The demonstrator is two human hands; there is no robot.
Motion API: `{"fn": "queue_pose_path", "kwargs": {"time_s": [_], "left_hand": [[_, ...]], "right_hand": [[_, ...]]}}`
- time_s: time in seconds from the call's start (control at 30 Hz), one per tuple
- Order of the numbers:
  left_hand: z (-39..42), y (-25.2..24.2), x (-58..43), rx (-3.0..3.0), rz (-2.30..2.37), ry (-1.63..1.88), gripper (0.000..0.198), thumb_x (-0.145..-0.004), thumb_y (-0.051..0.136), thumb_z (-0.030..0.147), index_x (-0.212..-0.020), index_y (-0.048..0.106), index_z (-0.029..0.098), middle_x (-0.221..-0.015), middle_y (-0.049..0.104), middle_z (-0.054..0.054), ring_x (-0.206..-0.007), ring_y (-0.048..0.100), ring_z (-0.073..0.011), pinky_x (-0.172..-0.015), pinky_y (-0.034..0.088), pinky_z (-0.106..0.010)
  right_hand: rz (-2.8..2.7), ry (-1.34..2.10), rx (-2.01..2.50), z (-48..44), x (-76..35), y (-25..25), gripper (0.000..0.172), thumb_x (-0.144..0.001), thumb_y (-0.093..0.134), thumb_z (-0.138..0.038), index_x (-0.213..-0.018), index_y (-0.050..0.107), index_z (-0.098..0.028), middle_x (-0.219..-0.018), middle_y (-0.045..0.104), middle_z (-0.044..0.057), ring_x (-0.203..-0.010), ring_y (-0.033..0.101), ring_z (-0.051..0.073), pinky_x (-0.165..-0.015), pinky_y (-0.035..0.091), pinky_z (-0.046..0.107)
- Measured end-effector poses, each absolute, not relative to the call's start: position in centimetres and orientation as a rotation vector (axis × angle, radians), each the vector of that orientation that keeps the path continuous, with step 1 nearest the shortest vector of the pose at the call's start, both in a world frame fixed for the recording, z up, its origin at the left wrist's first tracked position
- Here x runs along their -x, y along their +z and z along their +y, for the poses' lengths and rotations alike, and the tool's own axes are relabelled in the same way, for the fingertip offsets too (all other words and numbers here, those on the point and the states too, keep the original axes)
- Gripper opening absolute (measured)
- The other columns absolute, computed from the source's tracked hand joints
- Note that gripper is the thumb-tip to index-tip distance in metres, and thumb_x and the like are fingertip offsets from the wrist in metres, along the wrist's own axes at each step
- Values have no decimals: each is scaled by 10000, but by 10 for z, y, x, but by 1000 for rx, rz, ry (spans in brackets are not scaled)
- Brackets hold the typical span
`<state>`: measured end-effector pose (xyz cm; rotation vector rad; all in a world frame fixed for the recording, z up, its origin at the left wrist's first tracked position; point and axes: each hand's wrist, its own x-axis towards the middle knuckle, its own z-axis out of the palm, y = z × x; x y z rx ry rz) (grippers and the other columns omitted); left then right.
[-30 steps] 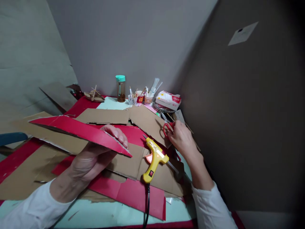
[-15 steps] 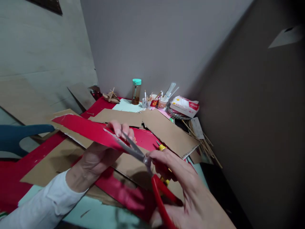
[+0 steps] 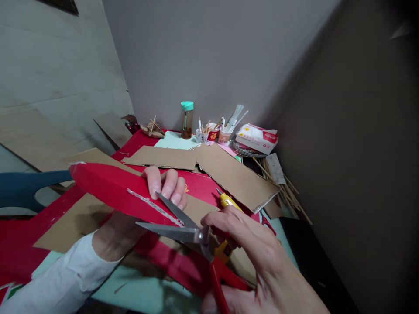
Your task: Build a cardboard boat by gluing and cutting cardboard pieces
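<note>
My left hand grips a long red sheet of cardboard, fingers on top and palm underneath. A pale torn strip runs along the sheet's surface. My right hand holds scissors with red handles. Their blades are spread, one above the sheet's right end and the other below it, with the upper tip near my left fingers. Behind my right hand lies a yellow tool with a dark pointed tip, partly hidden.
Brown cardboard pieces lie across the red and pale green table. At the back stand a bottle with a teal lid, paper cups of sticks and a tissue pack. Thin wooden sticks lie at right; a blue chair is at left.
The scissor blades have spread wider, the lower one now beneath the sheet. The red sheet has tilted, showing more of its top face and the pale strip.
</note>
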<state>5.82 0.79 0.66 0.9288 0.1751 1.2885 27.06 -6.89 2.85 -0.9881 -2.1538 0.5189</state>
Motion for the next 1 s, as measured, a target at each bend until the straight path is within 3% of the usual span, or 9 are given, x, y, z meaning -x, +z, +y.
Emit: {"fn": "queue_pose_path", "kwargs": {"time_s": [0.13,0.37,0.7,1.0], "left_hand": [[7,4,-60,-918,139,1264,225,-755,850,269,-605,684,241,-597,564,26,-573,578,-109,-459,417,-178],[5,7,-62,-908,189,1290,253,-727,876,275,-587,669,237,-581,540,29,-576,566,-116,-448,382,-183],[1,6,-65,-857,172,1276,201,-760,864,235,-640,703,215,-646,608,39,-636,622,-95,-523,474,-168],[2,2,-66,-855,124,1274,202,-780,848,244,-641,707,207,-645,628,37,-627,629,-98,-508,484,-164]], "right_hand": [[-2101,506,981,-68,-270,31,558,-559,907,-162,-1034,640,-284,-854,690,-30,-636,612,157,-497,464,264],[-2061,495,935,-72,-268,36,232,-756,696,-143,-959,676,-252,-762,685,-3,-569,596,144,-466,454,254],[-2070,448,945,-72,-267,37,252,-689,683,-79,-879,700,-244,-625,631,-32,-474,524,130,-414,413,250],[-2059,441,908,-67,-266,38,194,-754,615,-94,-836,705,-245,-596,652,-13,-455,536,145,-407,428,259]]}}
